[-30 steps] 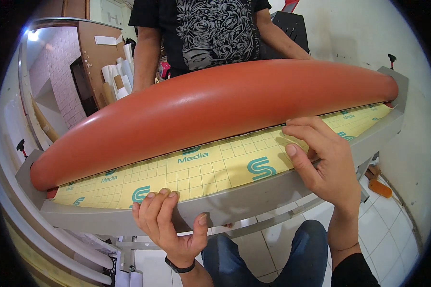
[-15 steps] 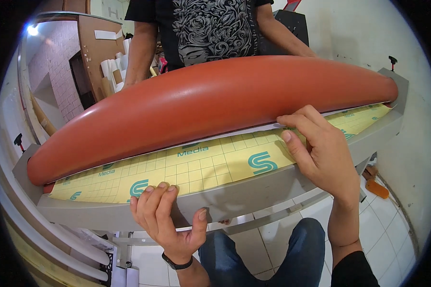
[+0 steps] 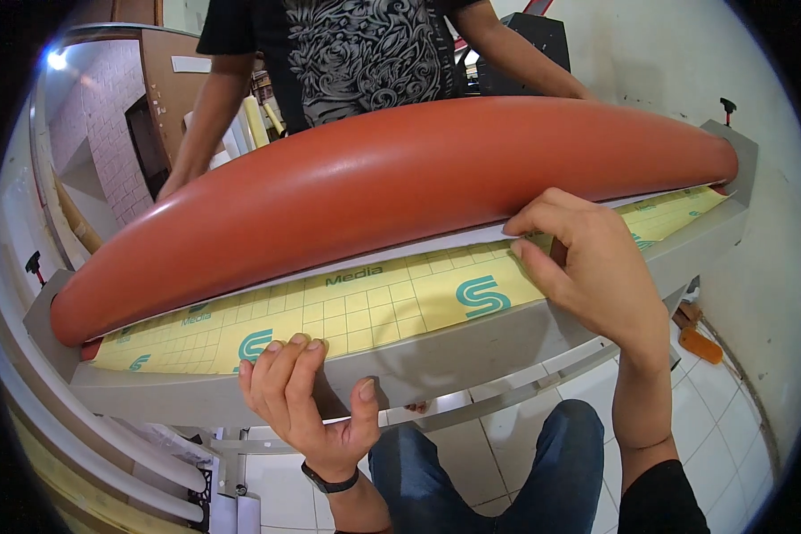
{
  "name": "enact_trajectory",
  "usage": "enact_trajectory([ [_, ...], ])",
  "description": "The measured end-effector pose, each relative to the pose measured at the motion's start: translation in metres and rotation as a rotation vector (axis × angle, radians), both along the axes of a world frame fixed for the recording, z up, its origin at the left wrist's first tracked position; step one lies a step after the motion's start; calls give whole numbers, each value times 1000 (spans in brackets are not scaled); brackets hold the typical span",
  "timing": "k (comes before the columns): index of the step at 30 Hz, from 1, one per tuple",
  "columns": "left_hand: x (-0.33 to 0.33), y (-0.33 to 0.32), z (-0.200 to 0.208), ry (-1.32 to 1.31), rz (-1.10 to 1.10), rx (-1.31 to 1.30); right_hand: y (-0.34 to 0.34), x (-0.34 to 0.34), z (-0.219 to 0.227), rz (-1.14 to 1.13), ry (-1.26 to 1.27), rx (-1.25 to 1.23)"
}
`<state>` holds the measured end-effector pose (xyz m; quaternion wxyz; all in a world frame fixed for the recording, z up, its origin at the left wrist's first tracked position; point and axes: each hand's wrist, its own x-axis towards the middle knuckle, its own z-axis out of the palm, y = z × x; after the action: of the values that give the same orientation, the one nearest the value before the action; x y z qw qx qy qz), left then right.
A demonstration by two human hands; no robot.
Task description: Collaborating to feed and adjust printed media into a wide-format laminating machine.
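Observation:
A long orange-red roller spans a grey machine frame. Yellow gridded backing paper with teal printing lies along the roller's near side. Between roller and paper, the narrow edge of a white sheet shows. My right hand is at this edge right of the middle, thumb and index fingertip close together on the white sheet; its other fingers are curled and partly hidden. My left hand, a dark band at its wrist, has its fingertips over the yellow paper's near edge, thumb held apart, holding nothing.
Behind the roller stands a person in a dark patterned shirt, arms at both sides. Black knobs top the frame ends. White rails curve along the left. An orange object lies on the tiled floor at right.
My right thumb and index fingertip have come closer together and shifted slightly left. More of the white edge shows. The person opposite has moved left. My left hand is nearly still.

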<state>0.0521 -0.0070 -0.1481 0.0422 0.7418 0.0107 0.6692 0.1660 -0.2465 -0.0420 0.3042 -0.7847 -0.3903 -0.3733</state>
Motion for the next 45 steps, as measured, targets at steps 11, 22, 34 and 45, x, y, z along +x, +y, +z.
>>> enact_trajectory([
  [11,-1,6,-2,-3,-3,84,0,9,-21,67,-38,176],
  [22,-4,5,1,10,-15,132,-7,9,-23,104,-327,134],
  [34,2,3,0,-27,-17,40,-7,4,-29,26,-412,144],
  [45,2,1,-1,-30,-5,33,-13,7,-40,110,-483,167],
])
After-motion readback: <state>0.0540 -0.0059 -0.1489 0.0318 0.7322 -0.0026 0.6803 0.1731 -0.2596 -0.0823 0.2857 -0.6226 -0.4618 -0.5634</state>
